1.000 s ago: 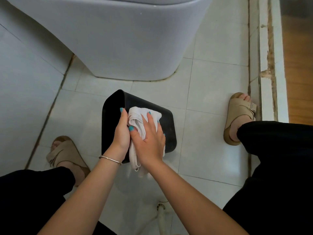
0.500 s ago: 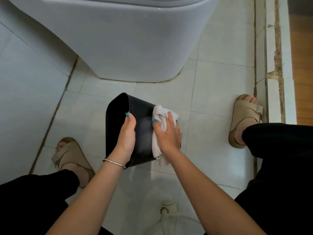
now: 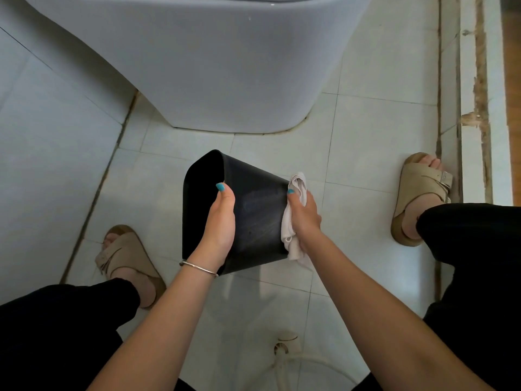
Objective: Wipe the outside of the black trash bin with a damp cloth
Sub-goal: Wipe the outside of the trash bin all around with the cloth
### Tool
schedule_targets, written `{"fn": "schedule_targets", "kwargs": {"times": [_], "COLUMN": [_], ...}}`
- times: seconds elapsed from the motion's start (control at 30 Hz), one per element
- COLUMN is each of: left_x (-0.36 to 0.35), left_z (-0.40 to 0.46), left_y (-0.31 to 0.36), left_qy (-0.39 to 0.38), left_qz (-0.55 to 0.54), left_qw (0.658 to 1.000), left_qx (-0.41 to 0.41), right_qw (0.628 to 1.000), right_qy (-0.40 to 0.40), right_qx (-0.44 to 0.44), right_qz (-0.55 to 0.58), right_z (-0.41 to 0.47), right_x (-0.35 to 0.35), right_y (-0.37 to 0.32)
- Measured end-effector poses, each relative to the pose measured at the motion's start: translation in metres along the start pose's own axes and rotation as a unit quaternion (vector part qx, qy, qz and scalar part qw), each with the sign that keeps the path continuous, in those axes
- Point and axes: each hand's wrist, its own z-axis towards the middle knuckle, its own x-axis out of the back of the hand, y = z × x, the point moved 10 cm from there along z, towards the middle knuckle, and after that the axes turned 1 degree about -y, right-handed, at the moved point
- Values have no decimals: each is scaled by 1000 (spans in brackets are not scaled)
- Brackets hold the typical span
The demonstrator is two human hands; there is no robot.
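The black trash bin (image 3: 258,218) is tipped on its side above the tiled floor, its open mouth facing left. My left hand (image 3: 221,221) grips the bin's rim, thumb on the outer wall and fingers hidden inside. My right hand (image 3: 304,215) holds the white cloth (image 3: 293,230) against the bin's right end, at its base. The cloth is bunched, one end poking up above my fingers and one hanging below. The wall between my hands shows a faint damp sheen.
A white toilet base (image 3: 225,80) stands just beyond the bin. My feet in beige sandals (image 3: 420,198) flank the bin at left and right. A raised door threshold (image 3: 476,108) runs along the right. A white hose fitting (image 3: 284,348) sits on the floor near me.
My right hand has slid the cloth to the right across the bin's outer wall, from its middle to its base end. My left hand has kept its hold on the rim.
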Motion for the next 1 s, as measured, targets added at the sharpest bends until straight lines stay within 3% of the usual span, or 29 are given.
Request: {"fn": "schedule_targets", "kwargs": {"times": [0.33, 0.47, 0.63, 0.77, 1.0], "left_x": [-7, -1, -3, -14, 2], "left_z": [13, 9, 13, 15, 14], "left_y": [1, 14, 16, 17, 15], "left_qy": [-58, -39, -32, -48, -49], "left_qz": [-49, -36, -58, -69, -50], "left_qw": [997, 994, 994, 993, 995], "left_qx": [-29, -92, -84, -84, -74], "right_qw": [985, 962, 945, 935, 943], "right_qy": [-63, -96, -87, -57, -74], "right_qx": [160, 254, 316, 335, 305], "right_qz": [-2, 14, 7, -104, -111], "right_z": [-45, -79, -105, -101, -91], "right_x": [-29, -50, -55, -42, -58], "right_y": [-64, -106, -128, -133, -130]}}
